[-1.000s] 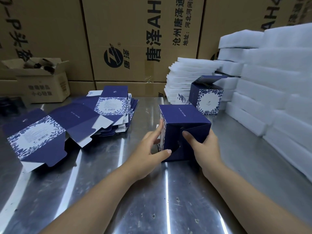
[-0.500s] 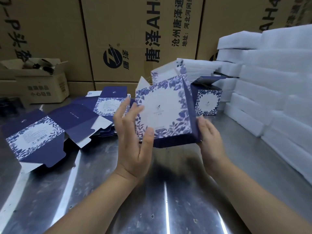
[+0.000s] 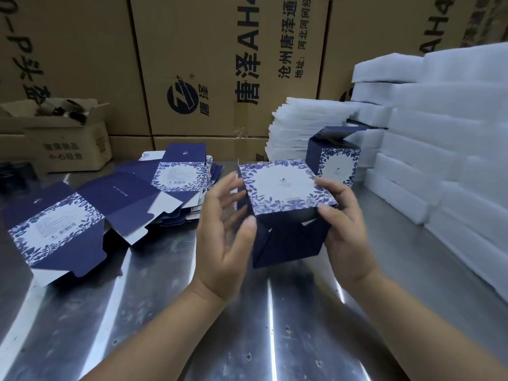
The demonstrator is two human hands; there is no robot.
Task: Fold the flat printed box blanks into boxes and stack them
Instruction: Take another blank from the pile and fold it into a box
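Navy card with a white, leaf-bordered panel is what the right hand [image 3: 343, 224] grips: a folded printed box [image 3: 280, 188], pinched at its right edge, thumb on the near side and fingers behind. The left hand [image 3: 222, 232] is spread, its fingers straight beside the left wall and its thumb touching the near-left corner; blur hides anything finer. The box is held above the brushed steel table [image 3: 165, 312], at centre, with the printed panel up and the overlapped navy bottom flaps facing the person.

A second ago it sat on the table, plain navy side up, both hands working those flaps. Half a second ago it was raised with the panel facing the camera, and now it has tipped back. I judge the bottom closed and the box ready to join the finished navy-and-floral box [image 3: 339, 163] standing just beyond, to the right, with its lid flap up.

The panel's small logo and text are unreadable. To the left, flat printed blanks [image 3: 176, 174] lie fanned, with barcodes on their white panels. The far brown cartons [image 3: 220, 64] read "唐泽 AH", "沧州唐泽通" and "河北河间", beside a round logo. A small open carton [image 3: 68, 141] at far left has print I cannot read. White foam blocks [image 3: 439, 133] are stacked on the right.
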